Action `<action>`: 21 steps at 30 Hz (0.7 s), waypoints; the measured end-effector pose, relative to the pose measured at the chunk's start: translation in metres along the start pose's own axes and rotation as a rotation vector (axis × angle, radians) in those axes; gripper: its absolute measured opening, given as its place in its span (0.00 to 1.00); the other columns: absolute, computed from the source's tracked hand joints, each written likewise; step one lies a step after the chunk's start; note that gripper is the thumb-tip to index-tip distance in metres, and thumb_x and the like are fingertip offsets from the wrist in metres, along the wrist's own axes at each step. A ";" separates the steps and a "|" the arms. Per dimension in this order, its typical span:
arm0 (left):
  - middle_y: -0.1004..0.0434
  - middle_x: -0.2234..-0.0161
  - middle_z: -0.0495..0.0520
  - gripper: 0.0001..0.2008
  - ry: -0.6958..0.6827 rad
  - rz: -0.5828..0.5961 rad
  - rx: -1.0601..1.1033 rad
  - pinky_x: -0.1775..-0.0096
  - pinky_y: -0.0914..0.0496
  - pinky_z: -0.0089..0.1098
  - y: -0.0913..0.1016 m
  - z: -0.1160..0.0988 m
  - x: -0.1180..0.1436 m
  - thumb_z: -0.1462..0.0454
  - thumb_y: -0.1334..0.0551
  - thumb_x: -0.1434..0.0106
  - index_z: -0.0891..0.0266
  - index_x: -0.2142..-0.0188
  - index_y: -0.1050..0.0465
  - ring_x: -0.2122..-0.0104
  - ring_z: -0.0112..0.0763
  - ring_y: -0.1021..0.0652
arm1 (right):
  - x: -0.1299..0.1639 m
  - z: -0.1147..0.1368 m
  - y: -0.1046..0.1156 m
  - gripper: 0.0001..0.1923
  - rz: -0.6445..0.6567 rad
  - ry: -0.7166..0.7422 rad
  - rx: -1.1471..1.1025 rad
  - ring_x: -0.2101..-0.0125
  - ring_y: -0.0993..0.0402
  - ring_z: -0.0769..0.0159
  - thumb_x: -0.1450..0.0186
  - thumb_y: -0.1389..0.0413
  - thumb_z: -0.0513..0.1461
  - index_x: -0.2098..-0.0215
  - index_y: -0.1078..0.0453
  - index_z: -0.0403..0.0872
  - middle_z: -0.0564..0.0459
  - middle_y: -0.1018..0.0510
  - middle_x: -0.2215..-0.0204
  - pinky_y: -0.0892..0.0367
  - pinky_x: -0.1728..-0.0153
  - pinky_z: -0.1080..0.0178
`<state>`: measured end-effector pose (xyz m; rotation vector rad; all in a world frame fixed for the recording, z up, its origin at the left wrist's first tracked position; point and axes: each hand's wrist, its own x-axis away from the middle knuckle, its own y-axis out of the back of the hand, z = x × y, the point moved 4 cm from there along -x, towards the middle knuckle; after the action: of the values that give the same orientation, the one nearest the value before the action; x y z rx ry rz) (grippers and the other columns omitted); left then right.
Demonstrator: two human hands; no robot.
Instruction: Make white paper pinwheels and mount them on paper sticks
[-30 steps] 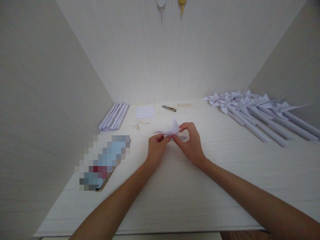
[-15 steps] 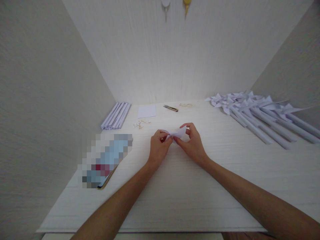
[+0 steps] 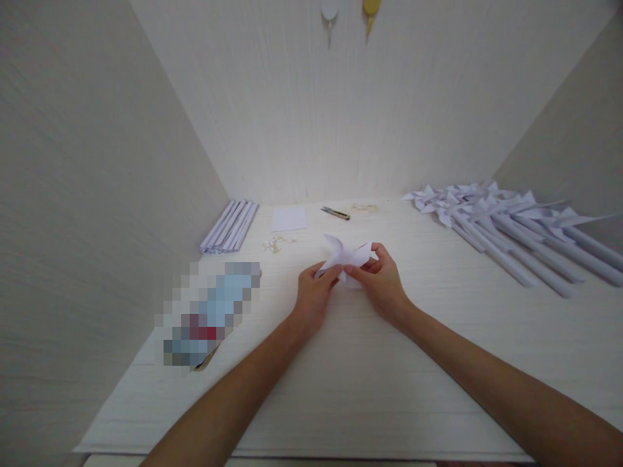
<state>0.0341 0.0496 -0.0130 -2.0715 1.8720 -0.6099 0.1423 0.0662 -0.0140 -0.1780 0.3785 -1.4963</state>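
Note:
A small white paper piece, bent into curved flaps like a pinwheel head, is held just above the white table near its middle. My left hand pinches its left side with thumb and fingers. My right hand grips its right side, fingers curled over one flap. Both forearms reach in from the bottom of the view.
Finished paper pinwheels on rolled paper sticks lie at the back right. A bundle of rolled paper sticks lies at the back left, near a white paper square, small fasteners and a snipper. A blurred flat object lies left.
The paper piece has been turned and opened between my fingers, with one flap now curling upward. Both hands have shifted slightly toward me and to the right.

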 end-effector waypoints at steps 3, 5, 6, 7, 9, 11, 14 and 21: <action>0.26 0.77 0.50 0.05 0.009 0.006 0.060 0.66 0.36 0.27 -0.002 -0.001 0.002 0.68 0.36 0.58 0.66 0.77 0.27 0.75 0.23 0.29 | 0.001 0.000 -0.001 0.21 0.008 0.010 0.002 0.79 0.29 0.73 0.55 0.38 0.36 0.69 0.45 0.49 0.62 0.25 0.79 0.34 0.77 0.70; 0.26 0.77 0.50 0.05 -0.002 0.017 0.059 0.66 0.36 0.28 -0.001 0.000 0.001 0.68 0.36 0.57 0.66 0.77 0.27 0.74 0.23 0.28 | 0.001 0.001 -0.001 0.21 0.013 0.021 0.010 0.79 0.29 0.73 0.55 0.38 0.36 0.69 0.45 0.49 0.62 0.25 0.79 0.34 0.77 0.70; 0.26 0.77 0.50 0.05 -0.012 0.022 0.048 0.66 0.36 0.27 -0.001 0.000 0.000 0.68 0.36 0.57 0.66 0.77 0.27 0.75 0.23 0.29 | 0.002 0.001 -0.002 0.20 0.015 0.026 0.015 0.79 0.29 0.73 0.55 0.38 0.36 0.69 0.45 0.49 0.62 0.26 0.79 0.34 0.77 0.70; 0.26 0.78 0.49 0.04 -0.024 0.025 0.034 0.67 0.36 0.27 0.000 0.001 -0.001 0.68 0.36 0.57 0.66 0.77 0.27 0.75 0.23 0.29 | 0.002 0.002 -0.002 0.20 0.020 0.030 0.019 0.79 0.30 0.73 0.55 0.38 0.36 0.70 0.45 0.49 0.63 0.26 0.79 0.35 0.77 0.70; 0.28 0.79 0.48 0.04 -0.043 0.032 0.014 0.68 0.37 0.27 0.002 0.002 -0.003 0.68 0.36 0.57 0.66 0.77 0.27 0.76 0.22 0.30 | 0.003 0.003 -0.003 0.20 0.033 0.038 0.029 0.79 0.30 0.74 0.55 0.38 0.36 0.70 0.45 0.49 0.63 0.27 0.80 0.35 0.77 0.70; 0.28 0.80 0.47 0.04 -0.049 0.039 0.017 0.68 0.37 0.26 0.003 0.001 -0.005 0.68 0.36 0.57 0.66 0.78 0.27 0.77 0.22 0.30 | 0.003 0.004 -0.004 0.20 0.056 0.039 0.035 0.79 0.30 0.73 0.55 0.38 0.36 0.70 0.44 0.49 0.62 0.27 0.80 0.35 0.76 0.70; 0.28 0.79 0.48 0.05 -0.039 0.029 0.061 0.67 0.37 0.28 0.005 -0.002 -0.009 0.68 0.36 0.58 0.67 0.78 0.28 0.76 0.23 0.30 | 0.001 0.006 -0.003 0.22 0.084 0.043 0.017 0.77 0.30 0.73 0.57 0.37 0.36 0.69 0.43 0.50 0.61 0.26 0.76 0.36 0.74 0.68; 0.28 0.78 0.49 0.10 0.104 0.176 0.209 0.66 0.37 0.29 0.008 -0.010 -0.013 0.67 0.33 0.64 0.67 0.79 0.29 0.75 0.24 0.29 | -0.018 0.013 0.029 0.09 -0.161 0.157 0.111 0.78 0.36 0.74 0.48 0.45 0.44 0.77 0.37 0.47 0.59 0.32 0.80 0.41 0.76 0.69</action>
<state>0.0214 0.0619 -0.0091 -1.7538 1.9286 -0.8421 0.1731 0.0845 -0.0094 -0.0025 0.4129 -1.6917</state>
